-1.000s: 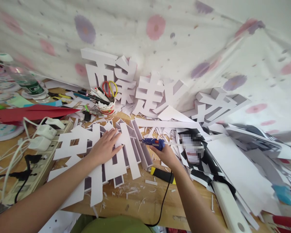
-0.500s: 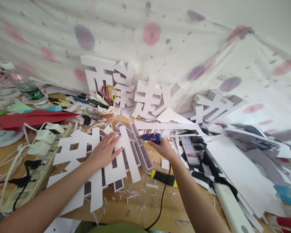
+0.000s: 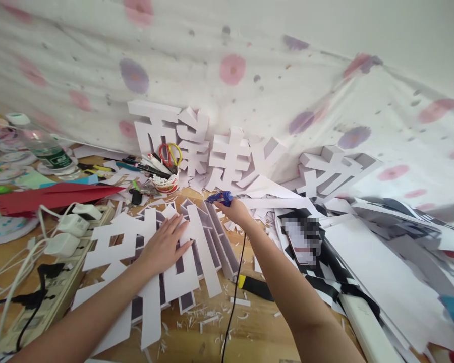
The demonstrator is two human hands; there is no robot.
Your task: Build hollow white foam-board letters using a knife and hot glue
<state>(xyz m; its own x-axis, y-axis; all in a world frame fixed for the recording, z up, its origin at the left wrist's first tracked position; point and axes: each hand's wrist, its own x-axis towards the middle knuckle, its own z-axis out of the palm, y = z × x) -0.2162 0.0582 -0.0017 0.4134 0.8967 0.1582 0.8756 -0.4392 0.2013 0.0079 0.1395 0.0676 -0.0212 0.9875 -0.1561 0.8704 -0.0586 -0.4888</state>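
My left hand lies flat with fingers spread on a large white cut-out character, which has raised walls underneath it. In my right hand is a blue hot glue gun, its nozzle pointing left at the far end of a white walled strip on the character's right side. Whether the nozzle touches the strip I cannot tell. The gun's black cord runs down toward me. Close to my right forearm lies a yellow and black tool handle, partly hidden by the arm.
Finished white characters lean against the flowered curtain. A cup holds scissors and pens. Power strips with chargers lie at left, near red paper and a bottle. At right are a phone and white sheets.
My right hand has moved the glue gun left and away from me, to the strip's far end. The cord has swung left. My left hand stays on the character; the view has tilted slightly.
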